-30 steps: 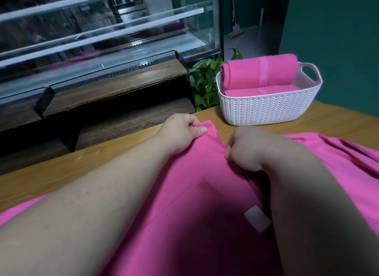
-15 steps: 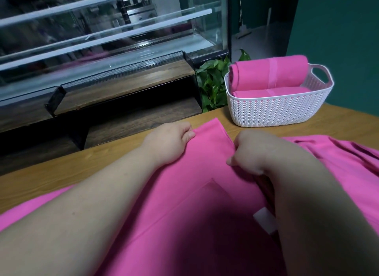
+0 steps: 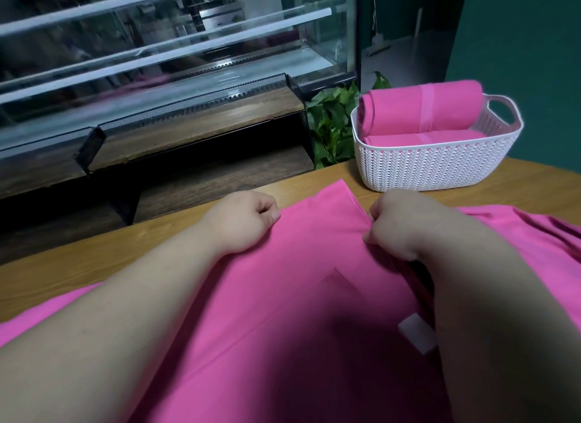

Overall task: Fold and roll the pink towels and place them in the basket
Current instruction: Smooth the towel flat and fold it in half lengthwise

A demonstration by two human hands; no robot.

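Head view; positions are given from the white woven-pattern plastic basket (image 3: 440,167), which stands on the light wooden surface (image 3: 94,256).

1. rolled pink towels: two, inside the basket, the upper roll (image 3: 421,108) resting on the lower roll (image 3: 424,138).
2. flat pink cloth towel (image 3: 314,265): on the surface just in front and left of the basket, not touching it, far corner pointing towards the basket's base. A fold line and a small white sewn label (image 3: 416,333) show on the near part.
3. left hand (image 3: 245,224): left of the basket, fingers curled onto the towel's left edge, pinching it as far as can be seen.
4. right hand (image 3: 405,224): directly in front of the basket, fingertips nipping the towel's right edge, where the cloth puckers.
5. loose pink cloth (image 3: 534,234): in front and right of the basket, rumpled.
6. green leafy plant (image 3: 333,123): just left of the basket, behind the surface.

Handling, judged: light and limp, with no stiffness. It likely sags and creases wherever unsupported and slides readily on wood. Best taken at edges and corners, both sides together, and kept taut for a straight fold.
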